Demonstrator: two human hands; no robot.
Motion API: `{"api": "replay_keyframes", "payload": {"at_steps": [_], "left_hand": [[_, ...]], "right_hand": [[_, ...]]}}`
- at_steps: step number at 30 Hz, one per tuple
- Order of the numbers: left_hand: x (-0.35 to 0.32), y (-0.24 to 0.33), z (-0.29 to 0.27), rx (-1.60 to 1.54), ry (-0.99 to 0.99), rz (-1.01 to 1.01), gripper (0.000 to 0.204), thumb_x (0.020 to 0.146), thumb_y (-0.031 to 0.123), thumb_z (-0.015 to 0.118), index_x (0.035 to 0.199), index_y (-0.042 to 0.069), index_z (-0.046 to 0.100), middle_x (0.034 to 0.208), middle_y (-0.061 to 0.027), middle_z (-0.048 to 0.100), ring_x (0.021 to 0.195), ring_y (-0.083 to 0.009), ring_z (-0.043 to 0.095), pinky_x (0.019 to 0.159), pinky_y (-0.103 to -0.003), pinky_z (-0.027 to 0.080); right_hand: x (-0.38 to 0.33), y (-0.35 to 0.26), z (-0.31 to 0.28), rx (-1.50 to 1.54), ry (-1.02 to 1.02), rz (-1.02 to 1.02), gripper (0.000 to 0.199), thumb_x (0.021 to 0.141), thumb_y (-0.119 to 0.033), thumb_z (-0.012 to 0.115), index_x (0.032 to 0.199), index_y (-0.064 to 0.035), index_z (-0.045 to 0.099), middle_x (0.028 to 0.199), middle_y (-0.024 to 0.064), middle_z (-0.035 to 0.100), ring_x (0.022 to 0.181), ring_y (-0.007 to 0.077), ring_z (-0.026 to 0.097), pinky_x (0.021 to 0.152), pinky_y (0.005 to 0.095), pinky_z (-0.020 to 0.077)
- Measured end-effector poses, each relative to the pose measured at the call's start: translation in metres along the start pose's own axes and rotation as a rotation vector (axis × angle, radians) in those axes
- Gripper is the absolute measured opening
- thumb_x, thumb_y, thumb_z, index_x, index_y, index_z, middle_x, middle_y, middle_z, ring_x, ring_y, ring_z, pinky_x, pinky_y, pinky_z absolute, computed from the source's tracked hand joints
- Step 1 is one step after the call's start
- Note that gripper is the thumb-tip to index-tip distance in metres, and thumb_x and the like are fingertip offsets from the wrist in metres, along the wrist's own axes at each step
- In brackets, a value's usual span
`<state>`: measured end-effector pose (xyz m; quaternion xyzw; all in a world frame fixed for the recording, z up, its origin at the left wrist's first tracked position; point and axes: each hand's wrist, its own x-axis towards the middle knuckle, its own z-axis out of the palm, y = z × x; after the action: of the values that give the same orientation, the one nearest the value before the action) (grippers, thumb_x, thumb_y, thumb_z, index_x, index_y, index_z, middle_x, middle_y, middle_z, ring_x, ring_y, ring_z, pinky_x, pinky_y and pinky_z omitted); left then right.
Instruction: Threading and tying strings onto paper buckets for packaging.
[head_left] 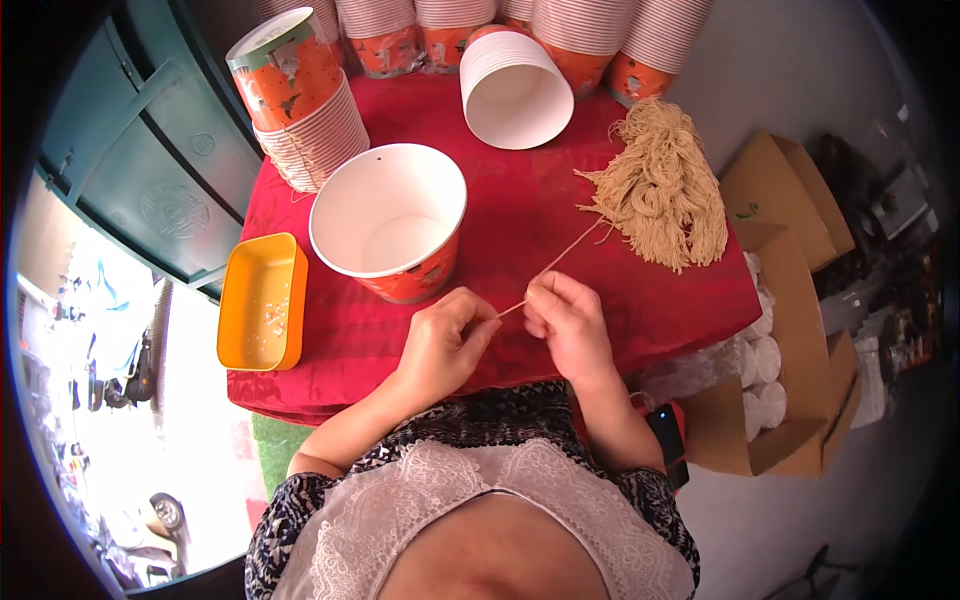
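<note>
A thin tan string (568, 250) runs from the pile of tan strings (662, 190) at the right of the table down to my hands. My left hand (447, 338) is closed, pinching the string near its end. A short way to the right, my right hand (568, 322) is closed on the same string, which looks taut between them. Just beyond my left hand stands an upright paper bucket (388, 215), white inside and orange outside, with a small dark hole near its far rim. To its left, a yellow tray (262, 300) holds small pale bits.
A stack of orange paper buckets (300, 100) stands at the far left, another bucket (515, 90) lies tipped at the back, and more stacks (585, 40) line the rear. The table has a red cloth (520, 190). Right of it sits an open cardboard box (800, 330) with white rolls.
</note>
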<state>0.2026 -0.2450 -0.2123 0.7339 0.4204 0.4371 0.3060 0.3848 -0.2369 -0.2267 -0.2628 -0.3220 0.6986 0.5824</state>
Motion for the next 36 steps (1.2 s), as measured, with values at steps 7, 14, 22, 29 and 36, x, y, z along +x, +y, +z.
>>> {"api": "replay_keyframes", "payload": {"at_steps": [7,14,22,29,36], "left_hand": [[-0.008,0.018,-0.03,0.222,-0.239,0.051,0.01,0.08,0.007,0.069,0.083,0.0,0.061,0.081,-0.0152,0.062,0.072,-0.0366,0.063,0.061,-0.044,0.05],[-0.01,0.029,-0.051,0.334,-0.29,0.131,0.013,0.08,0.01,0.069,0.084,0.001,0.06,0.08,-0.0138,0.061,0.07,-0.0361,0.063,0.06,-0.045,0.05],[-0.009,0.029,-0.059,0.441,-0.336,0.175,0.013,0.08,0.01,0.068,0.084,0.003,0.059,0.08,-0.0127,0.059,0.069,-0.0354,0.062,0.058,-0.044,0.05],[-0.006,0.039,-0.074,0.421,-0.312,0.18,0.013,0.079,0.008,0.069,0.083,0.003,0.058,0.077,-0.0129,0.057,0.068,-0.0353,0.062,0.057,-0.043,0.05],[0.017,0.047,-0.113,0.567,0.045,0.239,0.02,0.074,0.0,0.071,0.089,0.002,0.058,0.087,-0.0128,0.06,0.08,-0.0329,0.06,0.068,-0.04,0.049]], "right_hand": [[-0.013,-0.007,0.023,-1.357,-0.112,-0.9,0.028,0.076,-0.005,0.075,0.101,-0.0032,0.064,0.103,0.0109,0.061,0.094,0.0309,0.058,0.081,0.0413,0.047],[-0.016,0.01,0.028,-1.21,-0.251,-0.661,0.015,0.078,0.004,0.069,0.09,-0.001,0.061,0.077,0.0111,0.054,0.063,0.0269,0.057,0.054,0.0346,0.0453],[-0.011,0.01,0.044,-1.251,-0.274,-0.823,0.03,0.076,-0.002,0.07,0.105,-0.002,0.061,0.1,0.0101,0.062,0.098,0.0295,0.058,0.086,0.0433,0.0427],[-0.019,0.025,0.042,-0.984,-0.269,-0.531,0.01,0.084,0.001,0.068,0.089,0.0001,0.06,0.075,0.0116,0.062,0.06,0.0228,0.06,0.053,0.0327,0.0459],[-0.02,0.015,0.034,-0.803,-0.093,-0.412,0.01,0.088,0.0,0.066,0.082,-0.0028,0.058,0.06,-0.0032,0.048,0.053,0.0017,0.041,0.046,0.0224,0.0324]]}}
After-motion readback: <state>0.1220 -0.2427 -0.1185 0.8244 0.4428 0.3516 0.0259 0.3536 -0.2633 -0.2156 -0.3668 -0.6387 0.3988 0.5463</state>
